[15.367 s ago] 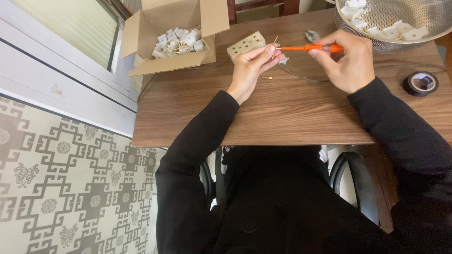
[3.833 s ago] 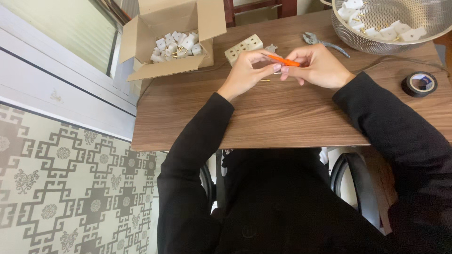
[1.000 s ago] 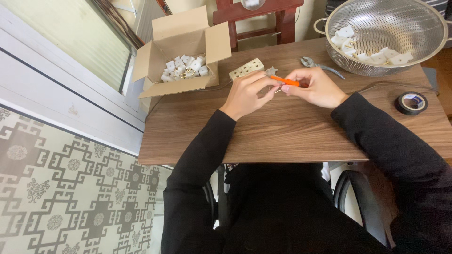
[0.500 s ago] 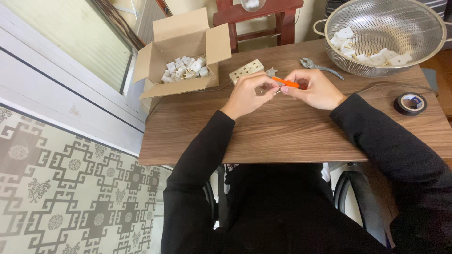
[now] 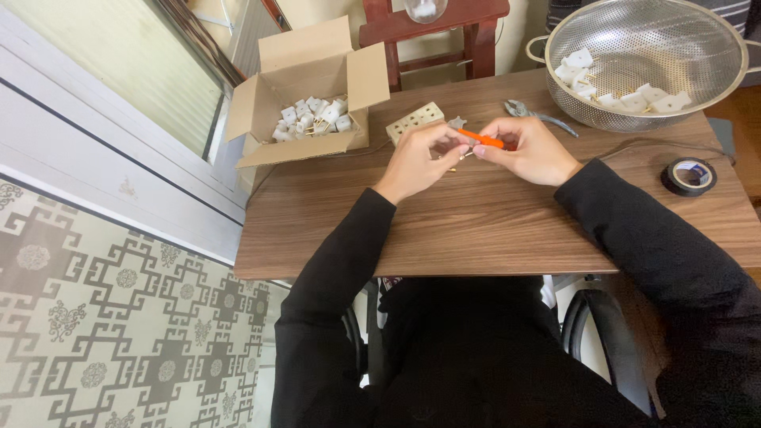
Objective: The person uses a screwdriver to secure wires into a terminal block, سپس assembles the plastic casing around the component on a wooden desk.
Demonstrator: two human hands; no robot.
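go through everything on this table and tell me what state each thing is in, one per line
Cardboard box: flaps open, holds small white parts.
Metal colander: upright, a few white parts inside.
Tape roll: lying flat, apart from the hands.
Pliers: lying untouched by the colander.
Cream socket strip: lying flat, behind the left hand.
Orange screwdriver: held in the right hand.
Left hand: pinching a small part, hidden.

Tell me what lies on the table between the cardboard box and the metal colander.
In the head view, between the cardboard box and the colander lie a cream socket strip and grey pliers, on the wooden table.
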